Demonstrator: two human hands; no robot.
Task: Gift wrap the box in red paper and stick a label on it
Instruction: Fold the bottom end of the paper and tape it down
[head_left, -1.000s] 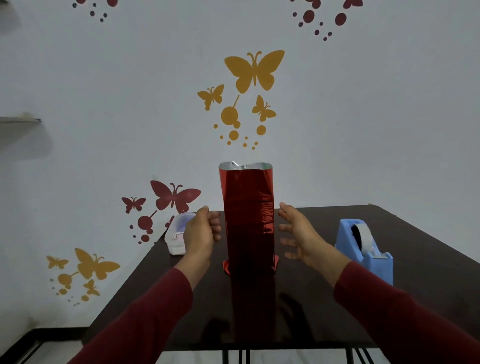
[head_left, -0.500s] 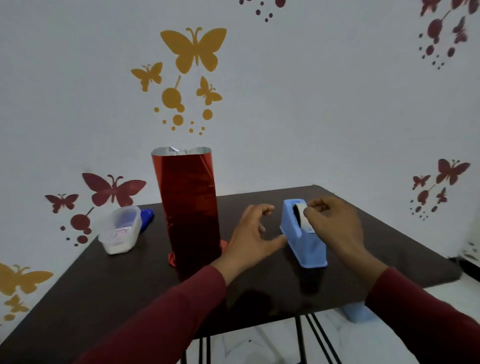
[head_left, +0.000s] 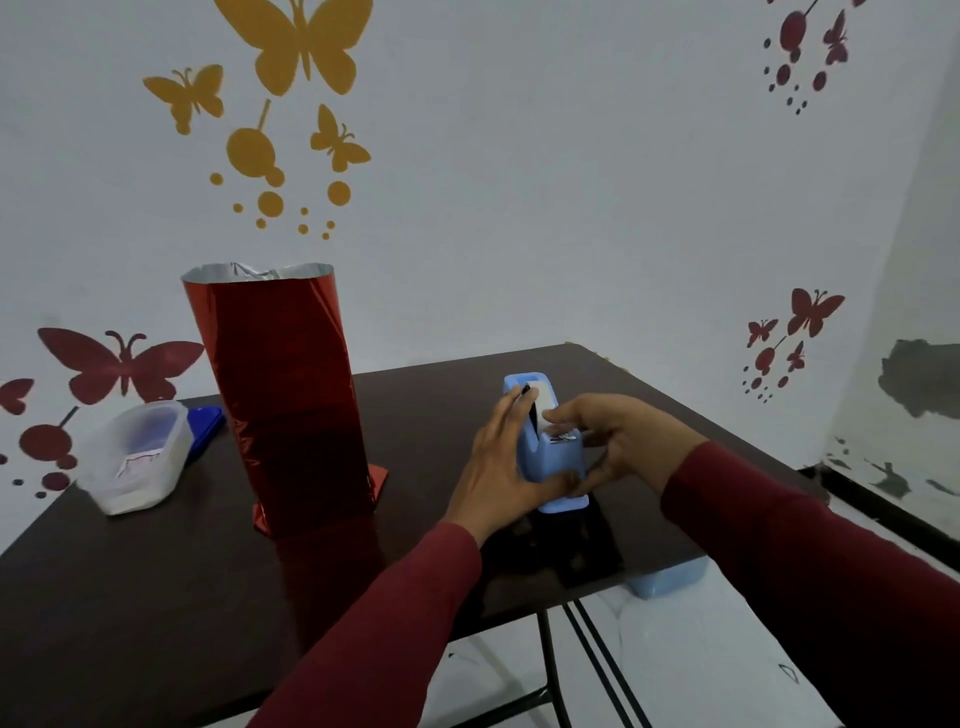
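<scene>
**Both hands on the tape dispenser, wrapped box standing to the left**

I am watching both hands working at the blue tape dispenser (head_left: 545, 457), which is sitting on the dark table (head_left: 156, 597) right of the frame's centre. The left hand (head_left: 498, 462) is lying against the dispenser's left side with its fingers straight and spread, the fingertips reaching up near the tape roll. The right hand (head_left: 613, 441) is curling round the dispenser's front end from the right, with its fingers bent at the cutter; I cannot tell whether it is pinching a strip of tape. The box in red paper (head_left: 283, 395) is standing upright at centre left of the frame, well apart from the hands, its top open and showing a silver lining, its foot flaring out on the table. At the left edge of the frame a clear plastic container (head_left: 135, 457) is lying on the table, with a blue lid (head_left: 205, 423) just behind it. Both sleeves (head_left: 810, 571) are dark red.
</scene>
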